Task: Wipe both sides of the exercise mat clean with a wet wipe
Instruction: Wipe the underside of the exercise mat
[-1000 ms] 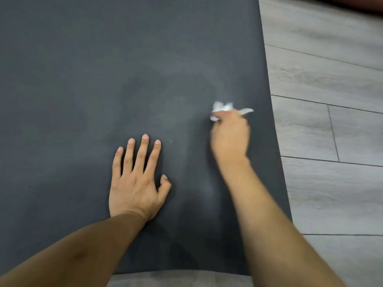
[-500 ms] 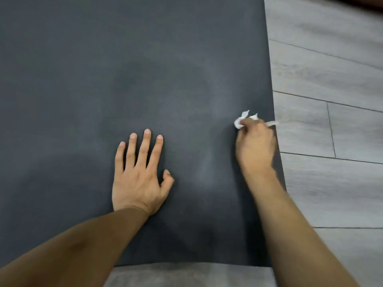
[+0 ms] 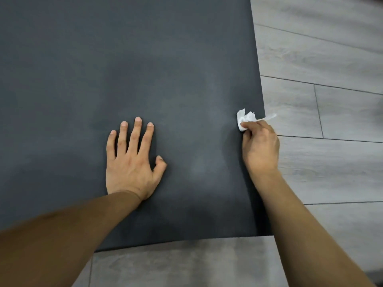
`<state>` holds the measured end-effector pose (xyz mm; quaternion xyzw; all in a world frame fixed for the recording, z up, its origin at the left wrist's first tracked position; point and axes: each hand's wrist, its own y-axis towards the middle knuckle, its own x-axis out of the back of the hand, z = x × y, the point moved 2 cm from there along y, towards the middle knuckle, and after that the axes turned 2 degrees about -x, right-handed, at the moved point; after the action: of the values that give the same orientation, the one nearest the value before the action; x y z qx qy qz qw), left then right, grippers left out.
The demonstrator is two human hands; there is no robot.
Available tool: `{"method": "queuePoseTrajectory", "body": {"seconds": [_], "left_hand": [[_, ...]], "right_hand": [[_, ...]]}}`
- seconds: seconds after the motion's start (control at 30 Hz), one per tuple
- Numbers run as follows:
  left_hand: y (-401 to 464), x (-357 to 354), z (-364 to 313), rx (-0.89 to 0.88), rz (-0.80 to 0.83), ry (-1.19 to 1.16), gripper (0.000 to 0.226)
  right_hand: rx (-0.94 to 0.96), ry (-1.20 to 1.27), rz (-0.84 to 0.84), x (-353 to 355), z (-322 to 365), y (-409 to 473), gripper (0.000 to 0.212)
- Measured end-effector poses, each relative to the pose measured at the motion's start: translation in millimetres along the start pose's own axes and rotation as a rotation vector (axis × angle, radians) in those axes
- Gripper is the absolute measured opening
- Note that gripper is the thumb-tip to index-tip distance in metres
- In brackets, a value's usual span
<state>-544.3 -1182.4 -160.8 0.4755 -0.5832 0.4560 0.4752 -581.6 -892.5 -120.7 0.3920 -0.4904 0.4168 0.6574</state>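
Fingers (image 3: 251, 129) of the right hand (image 3: 260, 148) pinch the wet wipe (image 3: 244, 119) (crumpled) at the mat (image 3: 145, 69) edge; left hand (image 3: 130, 162) flat, spread.

One head-worn view looks steeply down, close over the mat (image 3: 145, 69); floor (image 3: 331, 162) fills 3 o'clock and 6 o'clock.

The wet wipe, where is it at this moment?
In the head view, the wet wipe is bunched in the right hand at the right edge of the exercise mat, beside the wooden floor, well right of the flat left hand.
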Motion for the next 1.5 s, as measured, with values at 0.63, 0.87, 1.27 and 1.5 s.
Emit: {"method": "queuePoseTrajectory", "body": {"seconds": [0.63, 0.87, 1.27, 1.5], "left_hand": [[-119.1, 17.6, 22.2, -0.245, 0.248, 0.007, 0.112], [-114.8, 20.6, 11.8, -0.175, 0.39, 0.091, 0.12], [-112.3, 25.1, 12.2, -0.166, 0.438, 0.096, 0.119], [-106.6, 30.6, 6.8, -0.148, 0.492, 0.109, 0.122]], "right_hand": [[0.508, -0.2, 0.309, 5.1, 75.7, -42.5, 0.051], [0.011, -0.123, 0.173, 10.2, 26.7, -40.1, 0.033], [0.367, -0.23, 0.219, 17.8, 20.3, -46.9, 0.041], [0.234, -0.043, 0.231, -0.5, 81.6, -105.8, 0.05]]}}
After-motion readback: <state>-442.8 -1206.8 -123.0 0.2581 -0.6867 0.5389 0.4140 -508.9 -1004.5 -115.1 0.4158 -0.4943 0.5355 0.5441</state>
